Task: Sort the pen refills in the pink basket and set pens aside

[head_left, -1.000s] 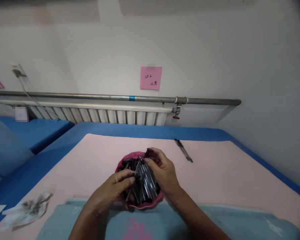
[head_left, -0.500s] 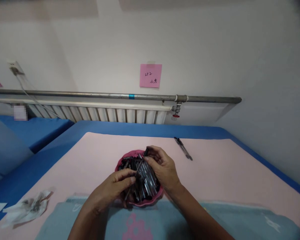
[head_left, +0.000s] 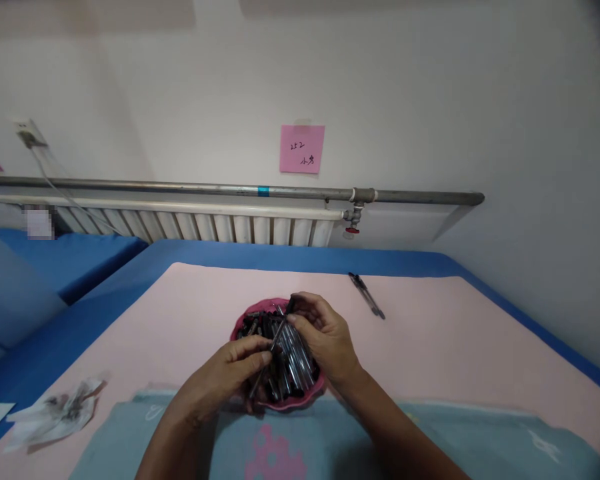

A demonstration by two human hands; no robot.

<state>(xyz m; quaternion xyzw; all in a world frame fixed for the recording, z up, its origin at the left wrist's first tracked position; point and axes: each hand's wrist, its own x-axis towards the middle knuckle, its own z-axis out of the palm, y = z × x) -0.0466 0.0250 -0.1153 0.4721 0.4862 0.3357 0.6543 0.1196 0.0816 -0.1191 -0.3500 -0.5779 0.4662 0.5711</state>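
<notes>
Over the round pink plastic bowl of dark pen barrels, centre of the pink-covered surface: your left hand and right hand each pinch one end of a thin dark pen part, held above the heap so it stays separate. Two finished black pens lie apart, far right.

Your bowl of pen parts sits on the tabletop straight before you, your hands over it. Two pens lie behind it to your right, crumpled paper far left. The radiator runs behind the tabletop.
</notes>
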